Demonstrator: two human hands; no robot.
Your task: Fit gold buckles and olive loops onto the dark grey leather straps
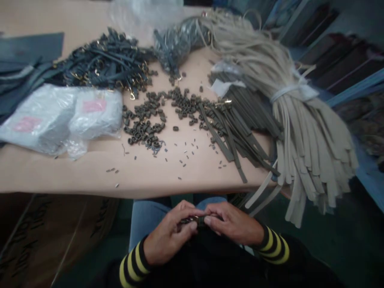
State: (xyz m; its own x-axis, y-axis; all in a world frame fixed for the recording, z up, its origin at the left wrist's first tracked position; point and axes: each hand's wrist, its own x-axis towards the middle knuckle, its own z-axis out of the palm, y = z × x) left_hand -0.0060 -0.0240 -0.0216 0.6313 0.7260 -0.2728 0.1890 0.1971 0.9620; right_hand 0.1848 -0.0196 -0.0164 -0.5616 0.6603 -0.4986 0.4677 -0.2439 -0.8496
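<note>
Below the table's front edge, over my lap, my left hand (171,233) and my right hand (232,223) come together. Both pinch a short, dark olive strap with a small ring-shaped keeper (196,220), which my fingers partly hide. Nearest my hands on the tabletop lie loose dark keepers (144,130) and tiny metal pieces (183,162). Olive strap strips (231,136) fan out to the right of them. A tied bundle of long beige straps (309,136) hangs over the table's right edge, close to my right hand.
The tan table (75,172) also holds dark straps with brass clips (105,64), white plastic-wrapped packs with pink labels (63,116), and a clear bag of dark parts (177,44). A brown cardboard box (51,228) stands on the floor at the left.
</note>
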